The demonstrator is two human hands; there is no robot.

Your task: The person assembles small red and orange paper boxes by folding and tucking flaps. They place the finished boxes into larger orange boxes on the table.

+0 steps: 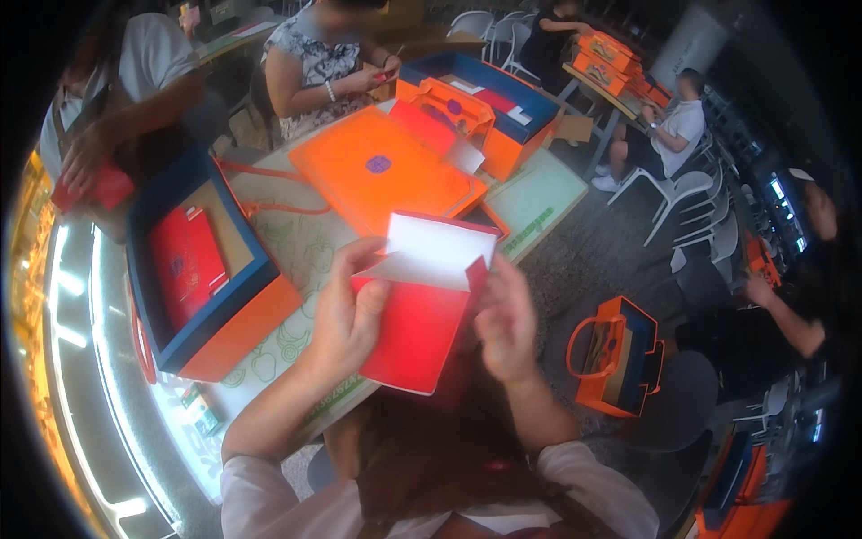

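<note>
In front of my chest I hold a small red carton (413, 337), tilted, its top lid raised and its white inside showing. My left hand (346, 310) grips its left side, with the thumb across the front. At the right edge, by a small side flap, my right hand (507, 319) has its fingers curled against the carton; part of their contact is hidden. Beyond the carton lies a large flat orange lid (359, 171) with a purple emblem. To the left stands an orange gift box (238, 328) with a dark blue inner rim, holding a flat red packet (189, 260).
The patterned table (539, 198) carries another orange and blue box (512, 148) at the back. Two people sit or stand across the table, one holding a red item (109, 187). An orange handled box (615, 359) stands at right near grey chairs. Others work farther off.
</note>
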